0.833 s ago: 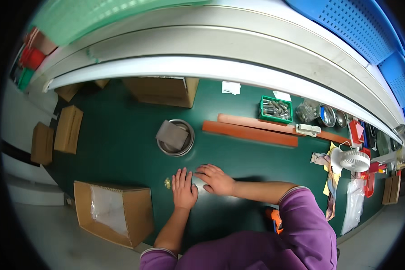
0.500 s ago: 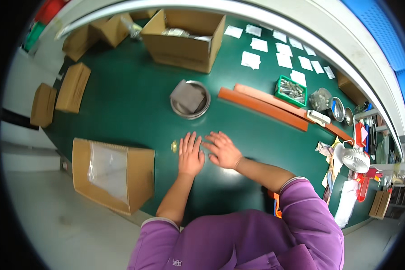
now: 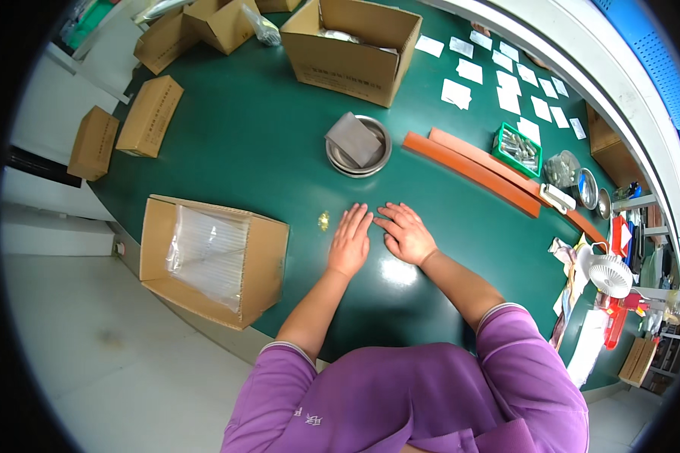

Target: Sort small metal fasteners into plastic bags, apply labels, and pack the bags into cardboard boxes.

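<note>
My left hand (image 3: 350,241) lies flat and palm down on the green table (image 3: 234,158), its fingers stretched out. Beside it my right hand (image 3: 406,234) rests palm down as well, fingers extended and holding nothing. The fingertips of the two hands come close together. Just left of my left hand sits a small cluster of gold-coloured bits (image 3: 323,220), too small to make out. Beyond my hands stands a round metal bowl (image 3: 383,157) with a folded grey-brown cloth or pad (image 3: 353,140) lying over its left side.
An open cardboard box (image 3: 267,264) lined with clear plastic is at left; a larger box (image 3: 340,75) stands at the back. Orange bars (image 3: 476,175), a green basket of metal parts (image 3: 499,143), white papers (image 3: 455,93) and a small white fan (image 3: 610,275) are on the right.
The view has shifted, so the table and its things sit further right in the picture. Both hands stay flat on the table, the right hand's fingers slightly closer together.
</note>
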Motion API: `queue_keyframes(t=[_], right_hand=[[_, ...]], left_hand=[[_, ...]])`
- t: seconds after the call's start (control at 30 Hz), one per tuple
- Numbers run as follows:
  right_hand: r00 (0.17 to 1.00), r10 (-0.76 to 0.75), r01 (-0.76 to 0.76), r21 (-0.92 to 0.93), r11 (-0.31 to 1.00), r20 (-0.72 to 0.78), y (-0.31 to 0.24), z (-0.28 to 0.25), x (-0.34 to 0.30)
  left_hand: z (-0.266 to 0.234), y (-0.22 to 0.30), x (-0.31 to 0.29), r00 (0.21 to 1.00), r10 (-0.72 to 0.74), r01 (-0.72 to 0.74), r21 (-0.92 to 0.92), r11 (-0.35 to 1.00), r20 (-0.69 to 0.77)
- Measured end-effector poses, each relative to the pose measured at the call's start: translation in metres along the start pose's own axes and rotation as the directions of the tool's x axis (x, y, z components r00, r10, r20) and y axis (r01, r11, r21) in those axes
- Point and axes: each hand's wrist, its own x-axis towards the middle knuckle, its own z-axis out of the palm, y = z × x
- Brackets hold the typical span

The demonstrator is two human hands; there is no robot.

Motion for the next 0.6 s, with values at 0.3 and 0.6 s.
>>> queue_keyframes(t=[0.3,0.6], right_hand=[[1.0,0.014,-0.014,-0.019,1.0,-0.006,0.0,-0.005,-0.004],[1.0,0.008,-0.008,-0.007,1.0,0.008,-0.004,-0.004,0.0]], left_hand=[[-0.026,-0.021,-0.024,0.947,-0.209,0.256,0.182,0.949,-0.244],[-0.023,0.002,-0.072,0.925,-0.326,0.307,-0.124,0.944,-0.195]])
